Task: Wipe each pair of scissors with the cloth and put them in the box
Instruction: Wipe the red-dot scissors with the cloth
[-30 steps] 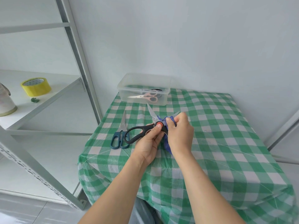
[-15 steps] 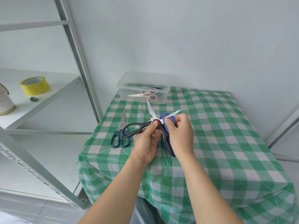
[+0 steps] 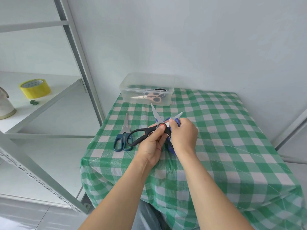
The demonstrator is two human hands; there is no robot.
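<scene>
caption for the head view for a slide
Left hand holds open black scissors while right hand holds blue cloth against one blade.

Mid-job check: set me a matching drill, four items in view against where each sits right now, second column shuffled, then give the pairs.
Items
1. black-handled scissors
2. blue-handled scissors
3. pink-handled scissors
4. yellow tape roll

Places
A. on the white shelf
B. inside the clear box
C. gripped by the left hand, blades open, while the right hand pinches the blue cloth on a blade
D. lying flat on the checked tablecloth

Pairs: 1-C, 2-D, 3-B, 4-A
</scene>
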